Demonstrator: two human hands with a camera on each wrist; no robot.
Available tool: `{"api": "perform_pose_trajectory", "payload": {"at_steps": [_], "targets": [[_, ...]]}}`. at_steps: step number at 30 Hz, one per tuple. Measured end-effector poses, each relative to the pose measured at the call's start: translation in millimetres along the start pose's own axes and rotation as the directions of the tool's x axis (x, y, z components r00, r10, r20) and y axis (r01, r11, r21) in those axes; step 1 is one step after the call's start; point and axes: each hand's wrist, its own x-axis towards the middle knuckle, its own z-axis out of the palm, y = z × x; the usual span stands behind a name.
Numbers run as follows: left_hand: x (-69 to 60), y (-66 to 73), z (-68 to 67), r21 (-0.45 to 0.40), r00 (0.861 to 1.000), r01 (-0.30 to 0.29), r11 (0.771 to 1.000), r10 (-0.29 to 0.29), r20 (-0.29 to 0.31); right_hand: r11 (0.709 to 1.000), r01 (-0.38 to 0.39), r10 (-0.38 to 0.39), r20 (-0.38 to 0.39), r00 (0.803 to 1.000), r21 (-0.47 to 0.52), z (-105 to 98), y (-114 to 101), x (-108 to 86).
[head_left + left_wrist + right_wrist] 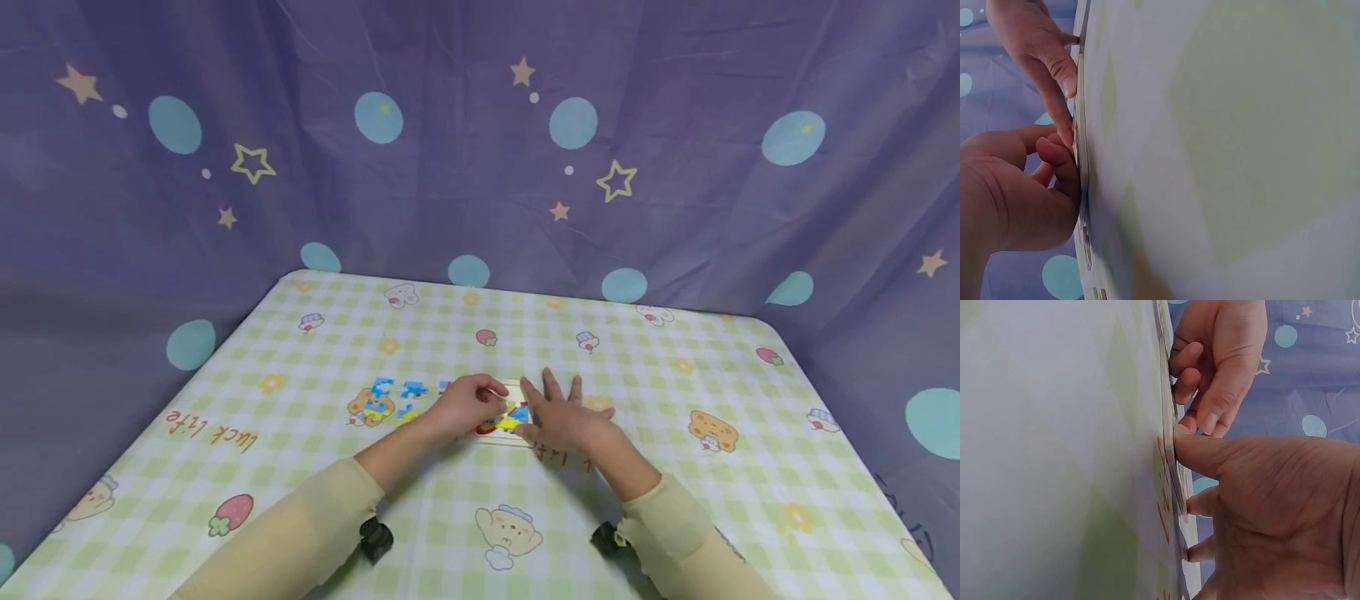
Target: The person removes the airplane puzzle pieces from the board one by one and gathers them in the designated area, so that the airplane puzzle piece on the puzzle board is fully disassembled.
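A flat light-framed puzzle board (495, 441) lies on the table, with yellow, blue and red pieces (517, 414) inside. Over its left part is my left hand (468, 406), thumb and index finger lowered together, the other fingers curled (1219, 362); whether a piece is between them is hidden. My right hand (566, 417) spreads its fingers at the board's right side, the thumb (1197, 452) touching the board's near edge. In the left wrist view, the left hand (1022, 194) and right hand (1038, 56) nearly meet over the board's edge (1082, 137).
Loose blue and yellow puzzle pieces (413, 389) lie left of the board, some partly behind the left hand. A green-checked cloth (450, 517) with printed pictures covers the table. Behind it hangs a purple curtain (465, 192) with stars and dots.
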Motion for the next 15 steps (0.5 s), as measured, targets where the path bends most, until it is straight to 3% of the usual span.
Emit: {"api": "perform_pose_trajectory", "payload": {"at_steps": [9,15], "targets": [[-0.4,2.0,2.8,0.136,0.999,-0.043,0.99,0.041,0.019,1.0,0.002,-0.002,0.004,1.0,0.01,3.5,2.8,3.4],[0.0,2.7,2.6,0.124,0.999,-0.046,0.991,0.043,0.026,1.0,0.001,-0.001,-0.006,1.0,0.004,4.0,2.8,4.5]]}}
